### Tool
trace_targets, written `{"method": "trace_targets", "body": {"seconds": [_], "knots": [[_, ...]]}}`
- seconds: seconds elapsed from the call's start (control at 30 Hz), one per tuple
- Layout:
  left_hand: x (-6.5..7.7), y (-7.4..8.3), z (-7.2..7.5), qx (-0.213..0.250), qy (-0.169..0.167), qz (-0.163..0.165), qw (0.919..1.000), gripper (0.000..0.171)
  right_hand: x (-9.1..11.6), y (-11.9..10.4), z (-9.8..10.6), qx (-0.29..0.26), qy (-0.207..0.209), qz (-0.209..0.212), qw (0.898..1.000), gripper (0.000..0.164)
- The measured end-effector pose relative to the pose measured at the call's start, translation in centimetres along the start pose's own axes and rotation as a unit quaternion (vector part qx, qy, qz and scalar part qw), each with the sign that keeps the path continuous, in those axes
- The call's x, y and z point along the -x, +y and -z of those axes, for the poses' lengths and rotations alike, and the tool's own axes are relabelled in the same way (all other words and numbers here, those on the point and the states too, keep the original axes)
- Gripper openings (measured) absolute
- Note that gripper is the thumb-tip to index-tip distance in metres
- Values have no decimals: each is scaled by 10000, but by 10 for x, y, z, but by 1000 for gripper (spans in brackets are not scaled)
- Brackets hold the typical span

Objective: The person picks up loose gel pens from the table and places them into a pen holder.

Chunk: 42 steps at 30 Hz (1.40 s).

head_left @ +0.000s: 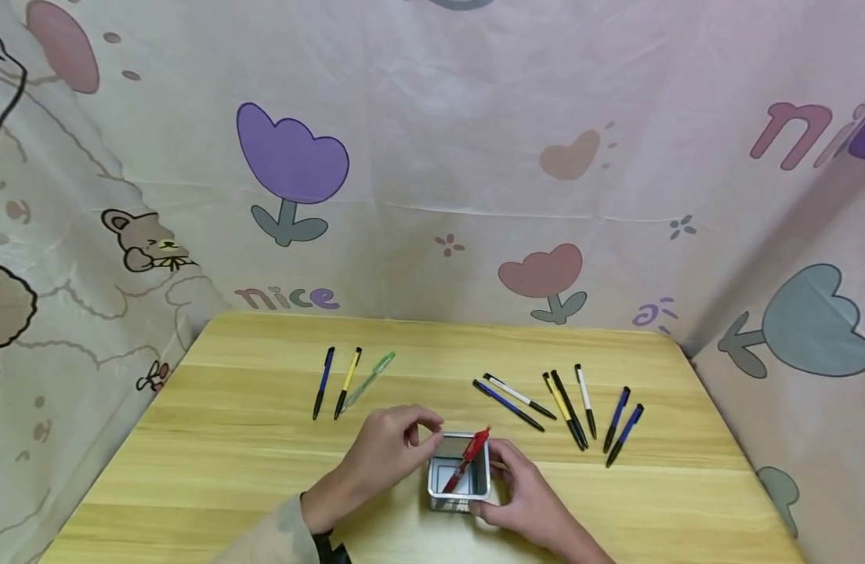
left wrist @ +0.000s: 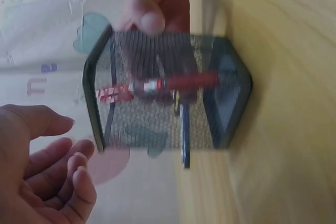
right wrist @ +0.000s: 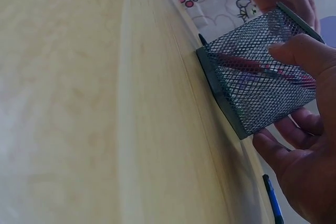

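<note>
A square mesh pen holder [head_left: 459, 505] stands near the front of the table. Inside it leans a red pen [head_left: 477, 444], its clip end sticking up past the rim; the right wrist view shows it through the mesh. My right hand [head_left: 527, 493] grips the holder from the right, thumb on the near side and fingers round the far side. Close to the rim on the left is my left hand [head_left: 390, 446], its fingers loosely bent with nothing between them. In the left wrist view a gap shows between the left thumb and fingertips [left wrist: 84, 148].
Left of centre on the wooden table [head_left: 249, 439] lie a blue pen [head_left: 323, 384], a yellow pen [head_left: 348, 384] and a green pen [head_left: 369, 381]. Several more lie to the right, including a white pen [head_left: 585, 399] and a black pen [head_left: 568, 407]. Printed cloth [head_left: 418, 258] hangs behind.
</note>
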State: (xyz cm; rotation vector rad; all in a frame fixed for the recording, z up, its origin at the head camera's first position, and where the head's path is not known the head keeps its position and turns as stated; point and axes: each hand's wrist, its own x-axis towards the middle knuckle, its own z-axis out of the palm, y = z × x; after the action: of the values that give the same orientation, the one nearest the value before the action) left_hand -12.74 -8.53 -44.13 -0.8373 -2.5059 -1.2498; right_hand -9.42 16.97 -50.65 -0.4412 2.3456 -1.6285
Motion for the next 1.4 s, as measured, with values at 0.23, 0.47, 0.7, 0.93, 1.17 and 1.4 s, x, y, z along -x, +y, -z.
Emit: {"method": "trace_targets", "body": {"seconds": [0.23,0.47,0.7,0.93,1.17,1.4], "knots": [[-5,-16,22,-599,277,596,9960,17,2,-2,-2,-44,3,-71,10000,74],[-12,-30,45,-1400,437,1088,9832,22,2,-2,-2,-40,-25,-84,10000,73],[-22,-47,64,-2003,287,1544,9671,34,1,-2,-1,82,26,-57,9999,73],[-23,-75,77,-2129,-27,2302,9496,44,-1,-2,0,73,49,-30,10000,73],[-21,-104,85,-2379,-258,2684,9331,41,0,-3,-1,114,54,-78,9999,74],[-20,-122,91,-2315,-394,2864,9289,13,1,-4,0,37,30,-119,9999,74]]}}
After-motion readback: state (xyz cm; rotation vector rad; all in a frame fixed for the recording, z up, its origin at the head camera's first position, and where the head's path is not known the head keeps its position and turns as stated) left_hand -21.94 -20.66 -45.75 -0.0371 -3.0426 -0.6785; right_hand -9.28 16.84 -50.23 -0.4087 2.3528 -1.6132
